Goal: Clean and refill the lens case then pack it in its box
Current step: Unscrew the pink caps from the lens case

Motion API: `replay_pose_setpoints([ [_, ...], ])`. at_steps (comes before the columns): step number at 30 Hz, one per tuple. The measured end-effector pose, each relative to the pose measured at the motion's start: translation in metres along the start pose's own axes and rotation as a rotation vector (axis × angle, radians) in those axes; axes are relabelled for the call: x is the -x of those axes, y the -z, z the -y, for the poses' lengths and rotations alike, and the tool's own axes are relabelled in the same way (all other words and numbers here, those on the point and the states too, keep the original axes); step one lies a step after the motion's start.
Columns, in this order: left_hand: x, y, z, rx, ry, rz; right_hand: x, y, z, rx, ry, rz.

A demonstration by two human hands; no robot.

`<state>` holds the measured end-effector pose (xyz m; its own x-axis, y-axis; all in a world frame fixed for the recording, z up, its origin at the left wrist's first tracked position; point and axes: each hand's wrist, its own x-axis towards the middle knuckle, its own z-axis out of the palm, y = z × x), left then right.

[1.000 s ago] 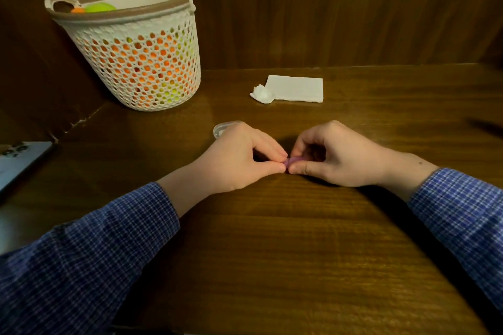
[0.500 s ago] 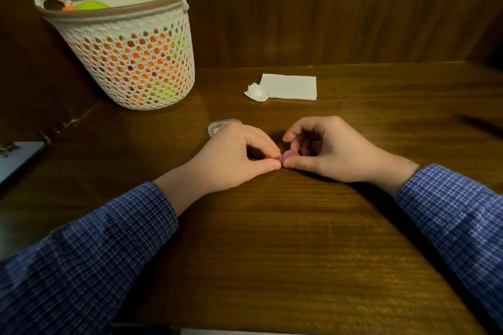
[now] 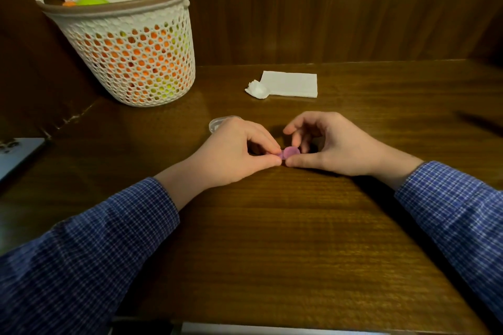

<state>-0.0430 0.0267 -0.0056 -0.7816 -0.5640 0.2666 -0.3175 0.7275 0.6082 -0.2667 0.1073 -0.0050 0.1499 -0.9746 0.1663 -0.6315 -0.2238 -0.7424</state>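
Two hands, one pink lens case

Two sets of fingers [image 3: 268, 147] meet at mid-desk, pinching a small pink lens case [image 3: 289, 152] between them. Left hand [image 3: 234, 152] grips its left end with thumb and forefinger; right hand [image 3: 334, 144] pinches its right end, other fingers curled above. Clear plastic box [image 3: 217, 124] lies just behind the left hand. Folded white tissue [image 3: 290, 84] and crumpled wad [image 3: 257, 90] lie farther back. Perforated white basket [image 3: 130, 43] stands rear left on the desk [image 3: 272, 239].

One head-worn wide-angle view looks forward and down, close over the wooden table [image 3: 272, 239].
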Motion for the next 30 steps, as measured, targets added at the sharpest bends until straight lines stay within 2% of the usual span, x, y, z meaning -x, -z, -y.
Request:
replay_pose_setpoints([
  [7,-0.0004,-0.0001,0.0004,0.033,0.018,0.002,0.0002,0.0055,0.0003,-0.122,0.016,0.094],
  [15,0.0000,0.0007,0.0007,0.042,0.020,0.008,-0.0014,0.0029,-0.0022,-0.099,-0.015,0.046],
  [21,-0.0004,0.0006,0.0016,0.054,0.028,0.012,-0.0008,0.0074,-0.0017,-0.157,-0.010,0.113],
  [30,-0.0003,0.0005,0.0013,0.049,0.012,0.012,-0.0028,0.0022,-0.0011,-0.044,-0.014,0.062],
])
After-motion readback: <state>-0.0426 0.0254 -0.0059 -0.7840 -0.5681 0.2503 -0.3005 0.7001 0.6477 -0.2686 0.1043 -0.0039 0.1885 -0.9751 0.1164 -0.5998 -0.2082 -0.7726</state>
